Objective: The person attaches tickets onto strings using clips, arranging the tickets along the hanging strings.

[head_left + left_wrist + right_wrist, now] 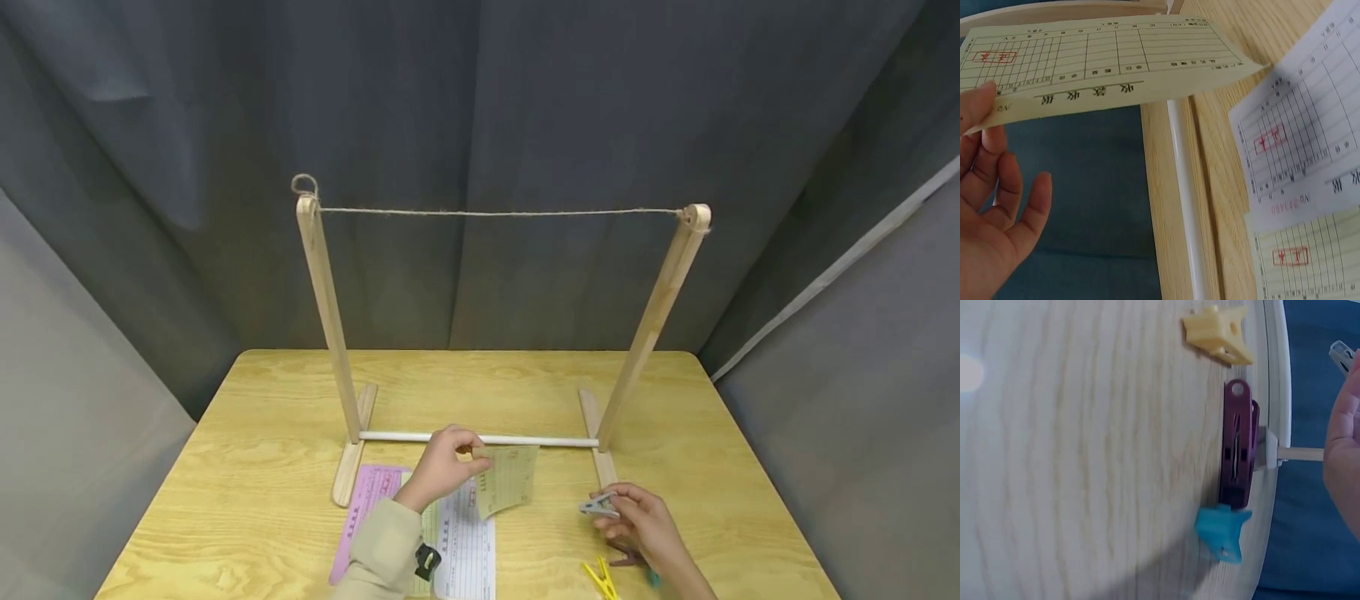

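Observation:
My left hand pinches a pale yellow receipt slip by one corner, lifted off the table. In the left wrist view that slip shows a printed grid and a red stamp. My right hand holds a grey clothespin between thumb and fingers; only the end of the clothespin shows in the right wrist view. Beneath the left forearm lie a pink slip, a white slip and a pale green slip. Near the right hand are yellow, purple and teal clothespins.
A wooden frame stands on the table, with a left post and a right post. A string runs between their tops, and a white rod joins them low down. Dark curtains hang behind.

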`<state>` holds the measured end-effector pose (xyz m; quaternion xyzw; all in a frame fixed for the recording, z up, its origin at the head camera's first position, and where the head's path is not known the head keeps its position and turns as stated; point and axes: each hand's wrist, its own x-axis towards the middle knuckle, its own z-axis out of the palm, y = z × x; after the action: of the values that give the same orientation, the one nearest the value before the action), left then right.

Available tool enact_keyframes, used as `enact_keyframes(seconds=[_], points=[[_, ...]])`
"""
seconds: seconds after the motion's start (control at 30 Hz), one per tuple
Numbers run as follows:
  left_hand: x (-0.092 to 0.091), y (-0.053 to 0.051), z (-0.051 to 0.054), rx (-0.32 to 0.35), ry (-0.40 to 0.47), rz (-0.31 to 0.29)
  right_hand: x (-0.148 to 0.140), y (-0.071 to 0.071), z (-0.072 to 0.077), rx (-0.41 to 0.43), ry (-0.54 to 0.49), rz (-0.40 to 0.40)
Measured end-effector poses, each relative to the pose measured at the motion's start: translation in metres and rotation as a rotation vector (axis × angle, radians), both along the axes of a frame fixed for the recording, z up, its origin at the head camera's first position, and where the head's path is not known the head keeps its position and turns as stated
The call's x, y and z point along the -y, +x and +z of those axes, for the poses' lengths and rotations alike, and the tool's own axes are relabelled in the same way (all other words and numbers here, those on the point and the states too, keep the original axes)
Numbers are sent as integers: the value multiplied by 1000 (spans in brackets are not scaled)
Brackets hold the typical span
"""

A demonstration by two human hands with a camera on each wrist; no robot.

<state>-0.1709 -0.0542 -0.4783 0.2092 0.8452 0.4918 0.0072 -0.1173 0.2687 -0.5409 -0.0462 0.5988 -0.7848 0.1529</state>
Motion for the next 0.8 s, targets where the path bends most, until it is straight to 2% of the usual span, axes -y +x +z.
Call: enact_keyframes(seconds=[0.07, 0.17, 0.27, 0.37, 0.43, 0.53, 0.63, 0.8], points=[[3, 1, -1, 2, 6, 9, 1, 1, 0, 14, -114, 44], [9, 2, 0, -3, 20, 28, 4, 1, 2, -18, -161, 82], [14, 1, 3, -11, 24, 50, 9, -1, 4, -83, -52, 59], [20, 0, 7, -12, 29, 68, 16, -4, 6, -97, 93, -9], [23, 0, 12, -22, 29, 82, 20, -7, 9, -107, 154, -41], [29, -1, 20, -36, 32, 103, 25, -9, 14, -155, 167, -36], [35, -3, 29, -54, 42, 119, 27, -11, 22, -209, 145, 6], [47, -4, 46, -88, 67, 163, 32, -14, 38, -224, 150, 29]])
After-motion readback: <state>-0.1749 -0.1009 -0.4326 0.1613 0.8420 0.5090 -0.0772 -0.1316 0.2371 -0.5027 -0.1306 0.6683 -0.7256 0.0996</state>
